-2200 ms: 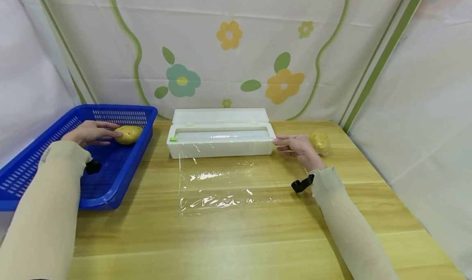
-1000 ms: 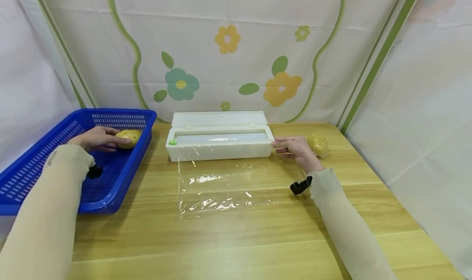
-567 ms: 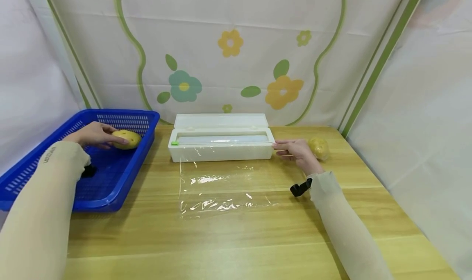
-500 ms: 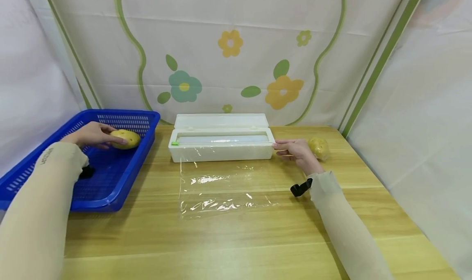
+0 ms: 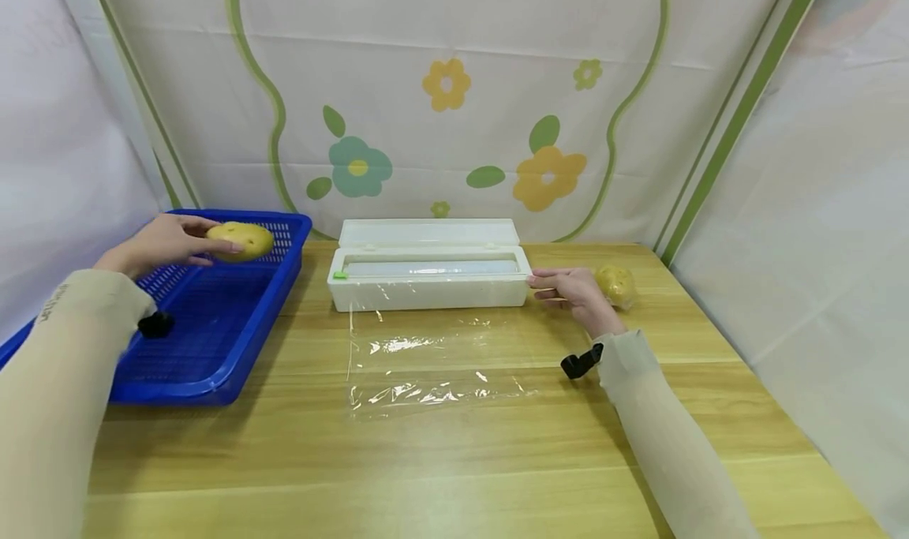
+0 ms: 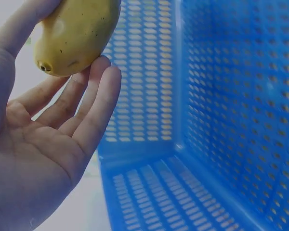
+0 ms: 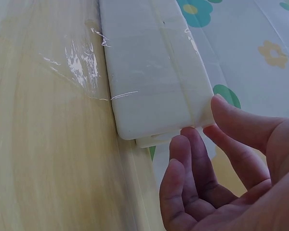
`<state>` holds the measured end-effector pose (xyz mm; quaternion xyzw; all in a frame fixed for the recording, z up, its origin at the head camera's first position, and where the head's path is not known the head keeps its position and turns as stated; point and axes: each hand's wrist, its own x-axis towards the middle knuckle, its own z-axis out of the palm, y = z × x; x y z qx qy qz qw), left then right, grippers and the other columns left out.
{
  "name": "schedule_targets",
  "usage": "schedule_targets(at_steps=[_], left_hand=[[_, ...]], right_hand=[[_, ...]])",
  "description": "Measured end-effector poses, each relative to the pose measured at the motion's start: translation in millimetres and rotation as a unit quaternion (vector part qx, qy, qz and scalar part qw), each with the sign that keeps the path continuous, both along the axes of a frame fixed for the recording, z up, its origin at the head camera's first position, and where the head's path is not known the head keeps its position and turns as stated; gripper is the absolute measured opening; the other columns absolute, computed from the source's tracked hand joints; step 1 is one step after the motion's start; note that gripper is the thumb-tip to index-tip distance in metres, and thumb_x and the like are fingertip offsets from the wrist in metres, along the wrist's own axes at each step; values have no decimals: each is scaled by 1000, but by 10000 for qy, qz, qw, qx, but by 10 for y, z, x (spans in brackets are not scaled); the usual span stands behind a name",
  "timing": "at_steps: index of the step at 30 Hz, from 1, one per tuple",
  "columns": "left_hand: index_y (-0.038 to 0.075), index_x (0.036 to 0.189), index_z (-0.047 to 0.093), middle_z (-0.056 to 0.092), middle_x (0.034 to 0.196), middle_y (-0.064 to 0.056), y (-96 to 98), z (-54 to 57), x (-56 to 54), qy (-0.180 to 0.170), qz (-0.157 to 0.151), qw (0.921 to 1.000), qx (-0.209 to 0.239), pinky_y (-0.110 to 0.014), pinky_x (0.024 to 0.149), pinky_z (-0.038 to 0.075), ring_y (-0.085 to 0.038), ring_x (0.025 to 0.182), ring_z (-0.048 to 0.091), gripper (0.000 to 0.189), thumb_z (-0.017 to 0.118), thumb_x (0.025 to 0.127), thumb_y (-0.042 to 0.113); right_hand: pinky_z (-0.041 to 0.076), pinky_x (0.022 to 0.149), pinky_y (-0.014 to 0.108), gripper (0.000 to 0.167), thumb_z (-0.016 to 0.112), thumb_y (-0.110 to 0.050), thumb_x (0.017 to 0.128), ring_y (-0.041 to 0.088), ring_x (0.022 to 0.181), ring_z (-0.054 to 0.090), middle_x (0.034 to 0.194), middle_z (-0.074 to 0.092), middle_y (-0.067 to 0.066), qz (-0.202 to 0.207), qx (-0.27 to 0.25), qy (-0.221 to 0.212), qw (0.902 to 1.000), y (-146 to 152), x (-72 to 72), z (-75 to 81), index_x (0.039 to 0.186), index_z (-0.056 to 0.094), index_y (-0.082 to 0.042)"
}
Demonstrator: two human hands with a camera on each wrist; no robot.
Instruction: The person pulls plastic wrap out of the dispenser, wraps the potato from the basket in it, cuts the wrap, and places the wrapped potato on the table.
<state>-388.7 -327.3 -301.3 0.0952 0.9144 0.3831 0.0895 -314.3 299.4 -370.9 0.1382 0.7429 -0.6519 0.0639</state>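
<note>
My left hand (image 5: 162, 245) grips a yellow potato (image 5: 243, 242) between thumb and fingers, above the floor of a blue plastic basket (image 5: 280, 286) at the left. In the left wrist view, the potato (image 6: 79, 36) shows small dark spots, and the basket's slotted wall lies beyond it. My right hand (image 5: 574, 290) holds the right end of a white cling film box (image 5: 426, 293), thumb and fingertips at its corner. The box's lid stands up, with the film roll inside. A sheet of clear cling film (image 5: 426, 365) runs from the box onto the table.
A second potato (image 5: 615, 285), wrapped in film, sits on the wooden table (image 5: 454, 476) just right of my right hand. A small green slider (image 5: 340, 275) is at the box's left end. A flowered cloth (image 5: 398, 105) hangs behind the table.
My left hand has taken hold of the potato in the basket and lifted it slightly. My right hand stays at the box's end, and the film sheet lies as before.
</note>
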Motion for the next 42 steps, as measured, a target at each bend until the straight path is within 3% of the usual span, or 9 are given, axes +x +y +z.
schedule_targets(at_steps=[5,10,16,20,24,29,33,36,42], left_hand=[[-6,147,37,56,123,-8,98,199,96,319,327,9984,332,-27,76,56,0,88,61,85,74,87,42],[-1,147,41,61,105,13,305,486,273,597,697,9885,1204,-20,72,54,-3,86,64,79,77,87,35],[9,148,43,62,116,7,767,803,530,401,799,9701,2256,-17,73,52,-7,93,66,80,82,82,31],[12,145,49,63,121,-1,1205,854,797,450,541,9706,2303,-20,84,49,-13,102,63,75,82,81,35],[18,136,59,64,119,-5,1635,717,1037,670,108,9774,2002,-36,93,40,-20,107,55,66,82,79,42],[19,131,63,66,114,-4,2066,288,1211,286,-472,9814,1837,-42,92,42,-22,104,57,69,85,73,48],[13,132,63,68,111,-5,2294,-115,1275,-129,-842,9800,1797,-41,87,50,-23,99,62,70,86,73,44],[8,129,65,70,107,-4,2440,-365,1291,-135,-959,9806,1706,-38,81,53,-22,94,63,68,86,74,42],[3,124,66,72,100,-2,2707,-726,1337,-322,-1253,9768,1706,-32,78,54,-18,91,66,69,89,70,38]], right_hand=[[44,97,50,45,79,-15,86,35,109,62,106,72,6,17,-71,1,10000,-14,-3,1,127,65,-3],[44,98,50,45,78,-14,86,36,110,61,106,72,6,30,-93,3,10000,-23,1,2,127,65,-3],[44,98,50,45,78,-17,87,36,111,60,111,70,7,13,-74,-21,10000,2,13,3,128,64,-3],[44,98,49,46,78,-19,87,36,113,59,112,70,8,3,-56,-16,10000,28,9,3,128,64,-4],[44,99,49,48,79,-20,86,36,114,59,112,70,7,20,-85,7,10000,40,-15,-4,129,64,-4],[44,99,49,48,79,-20,86,36,115,58,113,70,8,-20,-68,-26,10000,41,-15,-10,129,64,-4],[44,99,49,47,79,-19,86,36,115,58,114,69,8,-41,-89,-48,9999,47,-32,-2,128,65,-4],[44,99,49,44,79,-18,86,36,115,58,114,69,9,-44,-128,8,9999,55,-57,8,126,66,-4],[43,99,48,45,80,-19,85,37,116,57,115,69,9,-4,-102,2,9999,71,-101,4,125,66,-4]])
